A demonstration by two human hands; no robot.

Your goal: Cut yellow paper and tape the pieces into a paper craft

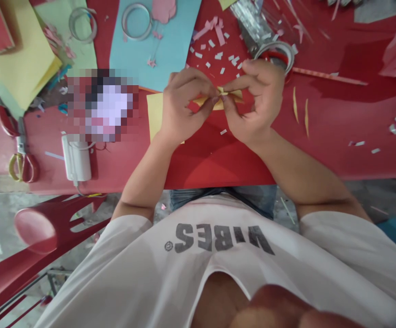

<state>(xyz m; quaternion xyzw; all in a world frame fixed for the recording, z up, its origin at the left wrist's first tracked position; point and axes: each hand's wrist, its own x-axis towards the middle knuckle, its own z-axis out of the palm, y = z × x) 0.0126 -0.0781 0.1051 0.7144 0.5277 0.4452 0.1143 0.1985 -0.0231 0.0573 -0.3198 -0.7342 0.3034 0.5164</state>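
Observation:
My left hand (182,107) and my right hand (257,102) meet above the red table (337,132). Both pinch a small folded piece of yellow paper (225,96) between fingertips and thumbs. The paper is gathered at its middle, with its ends sticking out to either side. A yellow sheet (154,114) lies flat under my left hand. Small white and pink paper scraps (215,50) are scattered just beyond my hands.
A tape roll (276,52) sits behind my right hand, two more rolls (136,20) farther back on coloured sheets. Scissors (18,152) and a white charger (76,157) lie at the left. Two thin yellow strips (300,109) lie to the right. A red plastic chair (41,228) stands at lower left.

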